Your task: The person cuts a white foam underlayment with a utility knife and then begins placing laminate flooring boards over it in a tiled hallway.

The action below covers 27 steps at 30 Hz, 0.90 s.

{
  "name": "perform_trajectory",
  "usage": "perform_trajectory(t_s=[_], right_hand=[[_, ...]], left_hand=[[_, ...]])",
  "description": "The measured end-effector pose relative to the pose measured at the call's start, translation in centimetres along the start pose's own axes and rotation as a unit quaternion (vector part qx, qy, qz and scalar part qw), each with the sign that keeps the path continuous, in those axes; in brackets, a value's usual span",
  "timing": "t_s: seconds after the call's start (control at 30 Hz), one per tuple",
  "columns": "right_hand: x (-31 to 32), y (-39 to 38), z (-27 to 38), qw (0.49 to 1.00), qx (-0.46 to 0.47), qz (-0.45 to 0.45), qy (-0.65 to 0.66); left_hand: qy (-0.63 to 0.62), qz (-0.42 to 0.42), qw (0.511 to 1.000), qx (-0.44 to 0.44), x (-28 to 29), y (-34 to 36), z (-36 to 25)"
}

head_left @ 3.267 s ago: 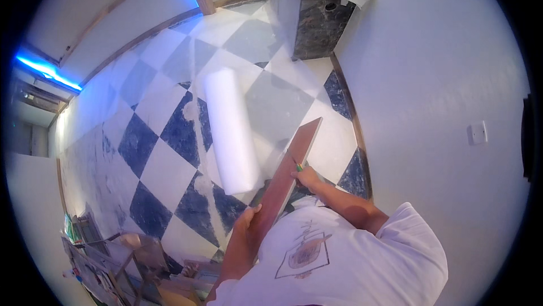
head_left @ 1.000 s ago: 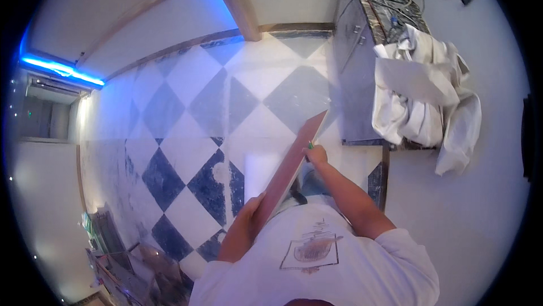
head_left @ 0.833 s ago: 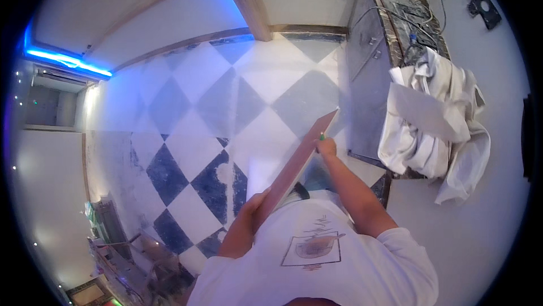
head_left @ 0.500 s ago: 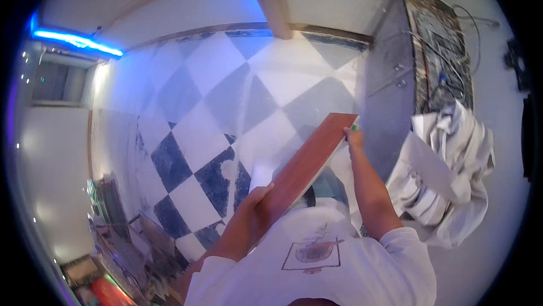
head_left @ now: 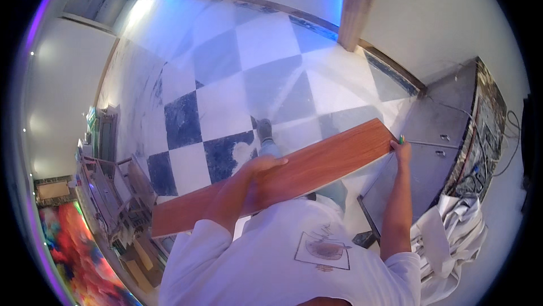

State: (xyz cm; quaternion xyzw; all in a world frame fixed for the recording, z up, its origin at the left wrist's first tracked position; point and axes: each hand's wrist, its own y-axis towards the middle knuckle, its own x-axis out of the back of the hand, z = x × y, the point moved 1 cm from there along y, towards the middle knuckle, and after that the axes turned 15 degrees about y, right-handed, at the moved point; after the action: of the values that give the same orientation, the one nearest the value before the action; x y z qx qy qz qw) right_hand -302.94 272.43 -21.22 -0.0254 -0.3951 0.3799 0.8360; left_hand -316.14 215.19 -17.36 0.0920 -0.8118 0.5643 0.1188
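A long reddish-brown wood-grain plank (head_left: 322, 161) lies slantwise across the front of my body, its right end higher in the picture. My left hand (head_left: 264, 165) is closed over its far long edge near the middle, thumb on the top face, fingers mostly hidden underneath. At the right end, my right hand (head_left: 401, 152) grips the corner. A small green thing (head_left: 402, 139) shows at those fingers; its kind cannot be made out. The plank's left end reaches past my left forearm.
Below spreads a dusty floor of dark and white checks (head_left: 220, 102). A grey cabinet (head_left: 447, 108) with a cluttered top stands at right, crumpled white sheeting (head_left: 452, 244) beside it. Wooden frames (head_left: 113, 187) stand at left. A wooden post (head_left: 359, 6) rises at the far wall.
My view and body have turned to the left. The plank has swung from a steep slant to a flatter one, and more of its left end shows. Both hands keep hold. A foot now shows beyond it.
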Motion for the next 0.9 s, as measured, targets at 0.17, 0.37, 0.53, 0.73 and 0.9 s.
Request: perform_trajectory(t_s=[0.17, 0.37, 0.53, 0.73, 0.9], right_hand=[[-6.0, -0.7, 4.9, 0.999, -0.011, -0.026, -0.021], [-12.6, -6.9, 14.1, 0.99, -0.12, 0.015, -0.071], [-17.8, -11.5, 16.8, 0.981, -0.168, 0.095, -0.014], [-23.7, -13.4, 21.4, 0.971, -0.203, 0.124, 0.026], [-29.8, -11.2, 19.1, 0.97, -0.19, 0.121, 0.092]], left_hand=[[-0.018, -0.011, 1.0, 0.001, 8.2, 2.8, 7.4], [0.069, 0.004, 0.997, -0.045, 19.9, 0.8, 16.3], [0.132, -0.069, 0.984, -0.103, 23.5, 1.0, 24.4], [0.205, -0.052, 0.973, -0.095, 28.3, 0.7, 27.2], [0.233, -0.06, 0.967, -0.088, 29.4, 3.8, 29.3]])
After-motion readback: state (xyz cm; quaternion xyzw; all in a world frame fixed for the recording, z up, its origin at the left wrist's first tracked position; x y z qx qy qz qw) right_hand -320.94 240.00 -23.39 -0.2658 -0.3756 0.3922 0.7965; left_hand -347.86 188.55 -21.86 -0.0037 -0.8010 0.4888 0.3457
